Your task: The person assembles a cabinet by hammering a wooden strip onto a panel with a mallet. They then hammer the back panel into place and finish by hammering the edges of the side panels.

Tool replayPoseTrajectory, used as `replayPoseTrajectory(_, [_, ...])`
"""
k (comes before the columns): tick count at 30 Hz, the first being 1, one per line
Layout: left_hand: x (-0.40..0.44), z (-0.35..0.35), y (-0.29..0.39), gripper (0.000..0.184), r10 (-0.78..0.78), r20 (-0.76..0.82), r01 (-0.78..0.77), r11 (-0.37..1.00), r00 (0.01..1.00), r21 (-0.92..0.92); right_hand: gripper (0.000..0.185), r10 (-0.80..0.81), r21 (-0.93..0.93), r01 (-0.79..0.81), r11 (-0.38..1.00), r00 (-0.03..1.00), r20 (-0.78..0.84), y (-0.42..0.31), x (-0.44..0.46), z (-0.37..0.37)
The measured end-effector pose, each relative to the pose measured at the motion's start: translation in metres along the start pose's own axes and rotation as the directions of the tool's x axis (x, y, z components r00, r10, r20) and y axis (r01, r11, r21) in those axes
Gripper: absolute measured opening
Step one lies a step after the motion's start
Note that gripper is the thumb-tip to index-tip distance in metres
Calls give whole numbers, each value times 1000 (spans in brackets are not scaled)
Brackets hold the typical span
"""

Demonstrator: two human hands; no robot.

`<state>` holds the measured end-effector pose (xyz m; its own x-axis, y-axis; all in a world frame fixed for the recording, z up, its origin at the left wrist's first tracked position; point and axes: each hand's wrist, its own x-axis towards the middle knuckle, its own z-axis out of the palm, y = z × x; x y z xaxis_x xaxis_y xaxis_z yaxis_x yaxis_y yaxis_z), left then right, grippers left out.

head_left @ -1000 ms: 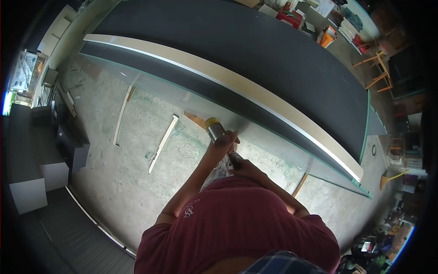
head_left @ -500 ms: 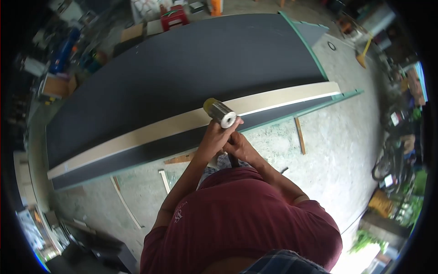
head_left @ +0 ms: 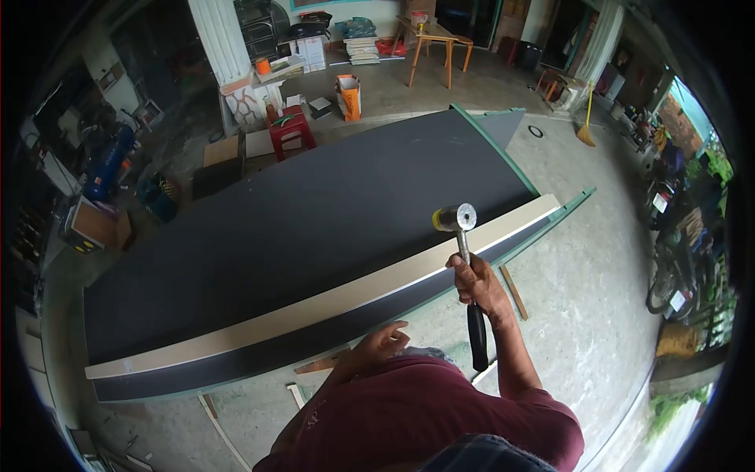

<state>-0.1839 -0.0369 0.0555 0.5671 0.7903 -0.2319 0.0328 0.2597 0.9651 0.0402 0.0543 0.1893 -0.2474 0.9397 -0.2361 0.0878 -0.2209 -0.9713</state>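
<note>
My right hand (head_left: pixel 477 285) is closed round a mallet (head_left: pixel 476 334), gripping it high, at the top of its black handle. The metal head with a yellow face at one end points up, over the long pale board (head_left: pixel 314 301). That board lies lengthwise on a large dark grey panel (head_left: pixel 314 212) with green edging. My left hand (head_left: pixel 382 341) is empty, its fingers loosely bent and apart, in front of my body near the panel's near edge.
Wood strips (head_left: pixel 514 293) lie on the concrete floor around me. Beyond the panel are a red plastic stool (head_left: pixel 289 130), an orange bag (head_left: pixel 348 96) and a wooden table (head_left: pixel 431 35). A broom (head_left: pixel 587 126) stands at the right, with motorbikes (head_left: pixel 668 275) farther along.
Both hands were together at the mallet before. My left hand has let go and dropped back to the left. My right hand has moved right with the mallet, and my view has tilted up.
</note>
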Motion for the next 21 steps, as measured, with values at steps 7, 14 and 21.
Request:
replayPoseTrajectory(7, [-56, -17, 6, 51, 124, -324, -183, 970, 938, -159, 42, 226, -151, -169, 974, 768, 599, 36, -14, 79])
replayPoseTrajectory(14, [-57, -7, 2, 51, -3, -145, -35, 966, 989, -256, 48, 267, -265, -72, 961, 469, 842, 97, -18, 150])
replayPoseTrajectory(21, [-76, 5, -14, 51, -101, -172, 15, 896, 980, -443, 51, 139, -312, 404, 860, 403, 904, 157, -22, 185])
